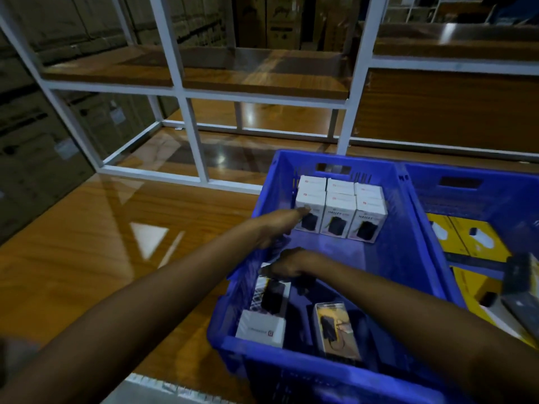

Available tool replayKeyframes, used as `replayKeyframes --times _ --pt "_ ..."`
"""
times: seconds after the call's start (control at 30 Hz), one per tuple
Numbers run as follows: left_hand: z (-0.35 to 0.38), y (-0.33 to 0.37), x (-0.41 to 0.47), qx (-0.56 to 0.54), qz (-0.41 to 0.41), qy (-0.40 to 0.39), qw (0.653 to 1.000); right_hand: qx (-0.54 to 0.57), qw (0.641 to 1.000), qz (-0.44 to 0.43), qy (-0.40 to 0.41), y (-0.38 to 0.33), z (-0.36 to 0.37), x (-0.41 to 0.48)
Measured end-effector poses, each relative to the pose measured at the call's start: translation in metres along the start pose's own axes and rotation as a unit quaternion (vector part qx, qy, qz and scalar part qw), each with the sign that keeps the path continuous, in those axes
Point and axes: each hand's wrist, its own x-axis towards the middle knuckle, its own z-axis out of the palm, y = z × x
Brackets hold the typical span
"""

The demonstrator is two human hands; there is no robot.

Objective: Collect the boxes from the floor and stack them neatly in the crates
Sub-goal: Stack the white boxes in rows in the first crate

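Head view: the left hand (pixel 278 227) reaches into the blue crate (pixel 408 243), fingers straight, tips touching the stacked white boxes (pixel 338 211) at its far end. The right hand (pixel 291 265) curls round a loose box (pixel 272 293) by the crate's left wall

White shelving frame (pixel 192 132) stands on glossy wooden floor (pixel 87 228).

Blue crate (pixel 414 237); white boxes (pixel 338 211); yellow boxes (pixel 466 237)

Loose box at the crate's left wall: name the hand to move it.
Right: the right hand curls over the loose box, while the left hand reaches away, touching the stacked boxes.
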Motion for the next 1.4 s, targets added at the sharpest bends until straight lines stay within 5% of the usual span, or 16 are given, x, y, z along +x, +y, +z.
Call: replayKeyframes --times 0.27,0.47,0.77,1.0,1.17,1.3,1.4 --pt "0.0 -0.017 -0.002 -0.006 -0.012 0.017 1.0 0.18 0.979 0.088 -0.033 0.017 0.004 0.01" --pt "0.01 -0.02 -0.001 0.011 -0.024 0.053 0.998 0.138 0.981 0.11 0.077 0.064 -0.017 -0.006" --pt "0.032 -0.03 0.036 -0.091 -0.246 -0.025 0.965 0.286 0.945 0.102 0.117 0.076 -0.013 -0.014" --pt "0.011 -0.017 0.023 -0.219 -0.073 0.068 0.971 0.431 0.876 0.07 0.205 0.083 -0.057 -0.037" --pt "-0.005 0.004 0.027 -0.202 0.065 0.079 0.974 0.563 0.782 -0.025 0.267 0.089 -0.074 -0.053" --pt "-0.006 0.027 0.034 -0.273 0.16 0.102 0.943 0.661 0.679 -0.104 0.301 0.093 -0.075 -0.065" --pt "0.001 0.043 0.041 -0.326 0.216 0.099 0.915 0.677 0.648 -0.124 0.325 0.094 -0.078 -0.071"
